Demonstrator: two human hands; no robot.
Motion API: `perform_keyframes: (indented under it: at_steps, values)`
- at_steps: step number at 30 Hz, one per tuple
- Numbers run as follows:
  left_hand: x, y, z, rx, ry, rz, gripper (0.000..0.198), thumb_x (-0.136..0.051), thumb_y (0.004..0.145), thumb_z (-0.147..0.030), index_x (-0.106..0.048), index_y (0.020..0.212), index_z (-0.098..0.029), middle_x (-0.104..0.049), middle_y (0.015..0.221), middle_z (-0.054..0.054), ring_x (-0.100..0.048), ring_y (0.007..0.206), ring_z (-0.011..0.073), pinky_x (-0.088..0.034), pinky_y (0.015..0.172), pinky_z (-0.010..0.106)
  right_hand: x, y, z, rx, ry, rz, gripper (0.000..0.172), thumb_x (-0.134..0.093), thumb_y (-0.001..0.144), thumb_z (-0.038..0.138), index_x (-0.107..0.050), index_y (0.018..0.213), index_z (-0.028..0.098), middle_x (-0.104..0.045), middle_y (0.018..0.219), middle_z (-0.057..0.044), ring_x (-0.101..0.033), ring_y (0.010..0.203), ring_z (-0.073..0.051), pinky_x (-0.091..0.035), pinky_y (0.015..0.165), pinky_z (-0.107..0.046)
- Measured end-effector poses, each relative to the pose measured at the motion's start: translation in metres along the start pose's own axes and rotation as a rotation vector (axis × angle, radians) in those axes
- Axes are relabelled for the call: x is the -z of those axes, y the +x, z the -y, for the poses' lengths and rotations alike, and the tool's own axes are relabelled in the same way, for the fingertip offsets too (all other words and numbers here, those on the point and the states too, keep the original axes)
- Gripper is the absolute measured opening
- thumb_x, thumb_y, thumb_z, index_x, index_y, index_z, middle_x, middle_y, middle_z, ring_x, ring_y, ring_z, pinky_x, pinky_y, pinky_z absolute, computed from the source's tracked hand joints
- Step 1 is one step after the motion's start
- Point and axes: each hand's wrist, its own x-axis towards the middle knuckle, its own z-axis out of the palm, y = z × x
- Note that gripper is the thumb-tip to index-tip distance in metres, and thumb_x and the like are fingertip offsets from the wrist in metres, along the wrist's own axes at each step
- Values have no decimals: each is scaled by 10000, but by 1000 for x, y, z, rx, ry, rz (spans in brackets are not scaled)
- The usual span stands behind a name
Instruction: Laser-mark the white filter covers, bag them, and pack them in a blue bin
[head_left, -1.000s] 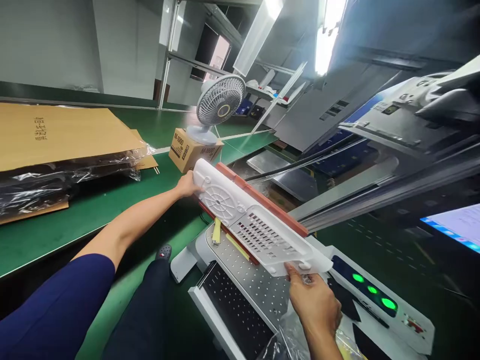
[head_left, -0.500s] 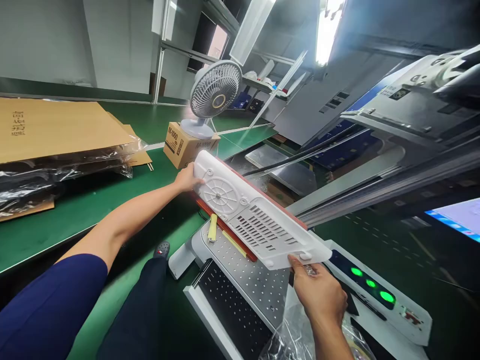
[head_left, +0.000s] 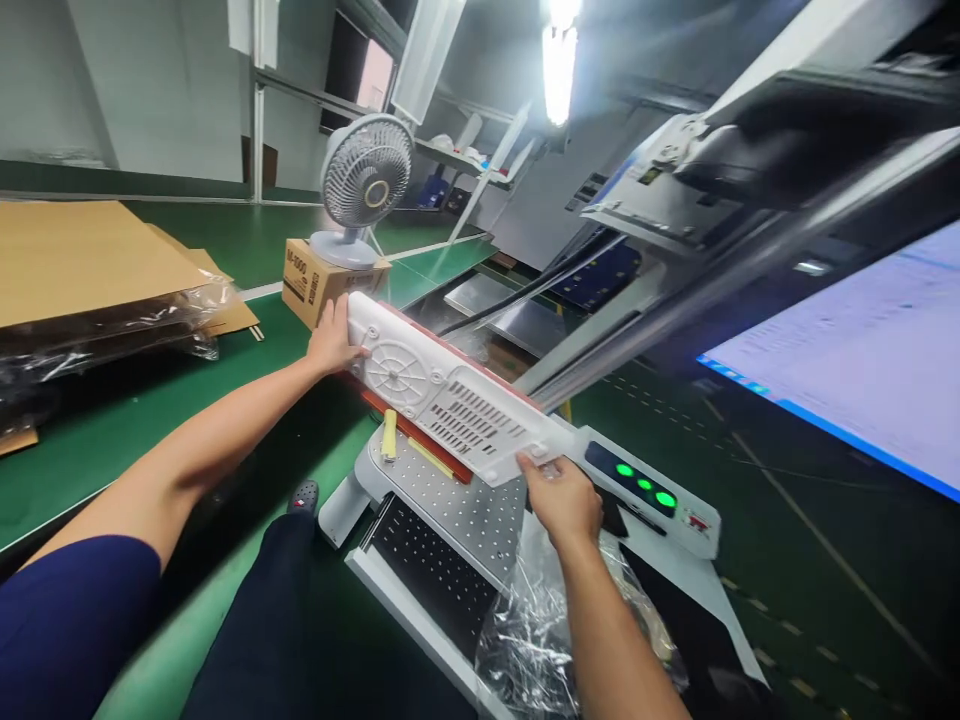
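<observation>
Head view: you are gripping the white vented panel at both ends. Your left hand is closing around its far end, your right hand is pinching its near corner. Beneath the panel, between your hands, an orange-red fixture is lying on the perforated plate. Clear plastic wrap is lying under your right wrist.

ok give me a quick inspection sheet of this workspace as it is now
surface: perforated metal plate on a white machine base, green bench beside it
job's things: long white vented plastic panel over a red bar
clutter: crumpled clear plastic bag, flat cardboard sheets
grippers: left hand holds the panel's far end, right hand the near end
cables: black cable behind the panel
surroundings: white desk fan on a small carton, lit monitor, green indicator lights
</observation>
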Motion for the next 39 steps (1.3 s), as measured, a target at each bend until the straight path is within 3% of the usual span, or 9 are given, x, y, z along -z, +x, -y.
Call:
perform_keyframes:
  at_steps: [2,4,9,12,18,27,32,35,39]
  values:
    - [-1,5,-15,-168,171,1,1319,-937,780,-600,-164,1772,-203,-52,1855,266,-46,1726,464,-174,1354,629,2,-3,5,-9,35,-6,503,-655,979,632,-803,1192,202,-815,1118,-181,-742,1001,-379,-515,816,-398]
    - [-4,13,-34,-332,329,65,1181,-828,849,-707,-258,1763,-223,-53,1868,223,40,1728,464,-36,1361,679,1,-4,8,-11,66,-29,489,-669,976,613,-803,1201,200,-816,1129,-177,-743,1006,-376,-518,830,-399]
    - [-11,34,-66,-556,450,255,958,-712,909,-755,-474,1671,-225,-439,1745,204,-267,1667,456,38,1341,707,-9,1,4,7,95,-68,484,-666,979,587,-815,1200,183,-816,1065,-175,-743,993,-366,-534,884,-420]
    - [-11,39,-70,-564,465,263,923,-736,891,-749,-533,1615,-213,-584,1604,205,-438,1552,421,-45,1345,663,-14,3,0,12,108,-96,488,-671,976,601,-819,1207,197,-817,1060,-169,-739,1002,-375,-536,897,-434]
    - [-10,43,-74,-533,538,282,939,-749,862,-763,-549,1580,-191,-592,1536,223,-443,1491,461,-127,1303,680,-16,1,1,3,121,-114,459,-702,971,571,-826,1221,205,-819,1078,-170,-737,1017,-395,-539,908,-456]
    - [-3,38,-82,-484,550,328,903,-720,916,-692,-486,1632,-193,-522,1636,221,-344,1602,459,-20,1334,713,0,-7,20,-30,191,-44,440,-721,958,531,-816,1233,201,-816,1132,-184,-747,1085,-398,-554,955,-482]
    - [1,-11,-99,-352,514,221,996,-763,939,-509,-294,1755,-183,-198,1835,242,-100,1711,484,-119,1338,725,23,-43,15,-37,241,-24,470,-759,907,478,-784,1291,209,-823,1191,-160,-745,1141,-389,-551,986,-476]
    - [-4,-65,-98,-398,409,124,806,-692,986,-391,-388,1708,-200,-296,1806,216,-216,1698,418,-232,1345,635,44,-91,-14,25,364,-10,397,-713,893,550,-822,1126,249,-849,1050,-111,-761,1084,-384,-556,933,-460]
    - [-15,-117,-92,-482,380,192,704,-660,984,-340,-477,1649,-199,-371,1768,199,-255,1689,393,-264,1350,593,69,-151,-63,51,545,13,479,-684,842,687,-819,1001,257,-842,900,-100,-800,983,-371,-544,867,-439]
